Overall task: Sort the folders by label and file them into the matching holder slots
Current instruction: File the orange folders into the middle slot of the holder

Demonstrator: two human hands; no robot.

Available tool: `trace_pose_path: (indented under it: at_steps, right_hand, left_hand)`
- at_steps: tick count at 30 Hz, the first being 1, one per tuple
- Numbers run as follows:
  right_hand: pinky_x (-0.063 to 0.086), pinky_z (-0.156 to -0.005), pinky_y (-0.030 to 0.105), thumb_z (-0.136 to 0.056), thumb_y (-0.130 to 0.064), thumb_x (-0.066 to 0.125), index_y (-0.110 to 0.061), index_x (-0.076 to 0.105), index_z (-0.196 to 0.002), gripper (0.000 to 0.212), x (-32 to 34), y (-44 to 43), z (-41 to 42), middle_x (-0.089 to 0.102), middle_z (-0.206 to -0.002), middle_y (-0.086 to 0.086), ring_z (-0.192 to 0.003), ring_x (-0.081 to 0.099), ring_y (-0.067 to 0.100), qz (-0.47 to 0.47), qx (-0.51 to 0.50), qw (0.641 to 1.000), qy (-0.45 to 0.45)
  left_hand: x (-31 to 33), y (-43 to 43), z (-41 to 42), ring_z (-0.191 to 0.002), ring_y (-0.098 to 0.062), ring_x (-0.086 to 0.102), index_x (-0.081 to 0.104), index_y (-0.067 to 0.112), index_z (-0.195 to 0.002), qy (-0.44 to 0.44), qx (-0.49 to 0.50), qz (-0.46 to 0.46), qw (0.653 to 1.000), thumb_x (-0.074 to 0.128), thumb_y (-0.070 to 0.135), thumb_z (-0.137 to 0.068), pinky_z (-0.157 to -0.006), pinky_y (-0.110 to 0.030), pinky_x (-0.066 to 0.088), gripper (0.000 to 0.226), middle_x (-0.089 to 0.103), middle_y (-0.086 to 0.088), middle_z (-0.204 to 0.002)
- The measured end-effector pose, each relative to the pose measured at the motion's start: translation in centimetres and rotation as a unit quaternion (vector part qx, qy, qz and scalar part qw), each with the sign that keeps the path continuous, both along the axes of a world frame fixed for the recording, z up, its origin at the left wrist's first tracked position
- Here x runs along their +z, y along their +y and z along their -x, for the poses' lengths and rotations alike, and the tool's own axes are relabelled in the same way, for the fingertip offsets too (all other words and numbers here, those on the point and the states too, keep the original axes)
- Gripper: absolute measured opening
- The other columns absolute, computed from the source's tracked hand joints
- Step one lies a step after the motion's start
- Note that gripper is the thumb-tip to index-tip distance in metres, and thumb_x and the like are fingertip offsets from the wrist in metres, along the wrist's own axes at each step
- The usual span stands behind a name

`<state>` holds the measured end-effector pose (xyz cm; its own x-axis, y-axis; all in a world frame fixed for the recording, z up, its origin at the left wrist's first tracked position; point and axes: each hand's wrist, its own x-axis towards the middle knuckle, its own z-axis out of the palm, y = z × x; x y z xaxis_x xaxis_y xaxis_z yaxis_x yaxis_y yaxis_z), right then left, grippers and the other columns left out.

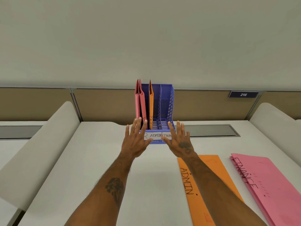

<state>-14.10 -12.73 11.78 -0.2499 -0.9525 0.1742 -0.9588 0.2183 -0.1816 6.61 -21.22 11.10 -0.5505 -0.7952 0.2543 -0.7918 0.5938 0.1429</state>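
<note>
A purple three-slot holder (170,101) stands at the back of the white desk, with front labels reading "ADMIN" and "FINAN". Two red folders (139,101) stand upright in its left slot. One orange folder (151,105) stands in the middle slot. No folder shows in the right slot. My left hand (136,141) and my right hand (180,141) are stretched out with straight, spread fingers just in front of the holder's base, holding nothing. An orange folder marked "ADMIN" (216,173) lies flat on the desk to the right, partly under my right forearm. Beside it lies a pink stack marked "FINANCE" (270,185).
The white desk (156,185) runs to a tan partition wall (105,103) behind the holder. Curved white dividers (40,144) rise on both sides. A grey cable slot (211,130) lies right of the holder. A "216" plate (243,94) hangs on the partition.
</note>
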Motion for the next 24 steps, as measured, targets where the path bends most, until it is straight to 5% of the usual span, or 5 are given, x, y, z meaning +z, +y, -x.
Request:
trace_pose_path:
  at_steps: [9, 16, 24]
  right_hand:
    - [0.016, -0.115, 0.058, -0.069, -0.081, -0.02, -0.029, -0.006, -0.154, 0.101, -2.1, 6.2, 3.6, -0.002, -0.162, 0.015, -0.149, 0.0, 0.035, -0.018, -0.044, 0.999, 0.026]
    - [0.018, -0.115, 0.056, -0.089, -0.072, 0.018, -0.028, -0.002, -0.154, 0.081, -4.5, 9.9, 8.7, -0.005, -0.162, 0.015, -0.149, -0.004, 0.034, -0.06, -0.06, 0.996, -0.002]
    - [0.016, -0.116, 0.054, -0.092, -0.069, 0.022, -0.029, -0.001, -0.154, 0.077, -7.5, 13.6, 15.3, -0.006, -0.162, 0.014, -0.149, -0.006, 0.032, -0.105, -0.037, 0.993, -0.031]
  left_hand:
    - [-1.9, 5.0, 3.7, -0.151, -0.022, -0.022, -0.025, 0.03, -0.149, -0.019, -0.024, -0.018, 0.999, 0.019, 0.07, -0.093, -0.122, -0.048, -0.008, 0.082, -0.022, -0.002, -0.164]
    - [-4.0, 8.1, 8.2, -0.152, -0.023, -0.018, -0.009, 0.027, -0.157, -0.032, -0.011, -0.031, 0.999, 0.013, 0.074, -0.09, -0.122, -0.05, -0.005, 0.085, -0.016, -0.004, -0.165]
    - [-6.6, 11.6, 14.2, -0.151, -0.023, -0.02, -0.009, 0.024, -0.158, -0.047, 0.016, -0.057, 0.997, 0.005, 0.076, -0.087, -0.119, -0.046, -0.011, 0.089, -0.018, -0.006, -0.165]
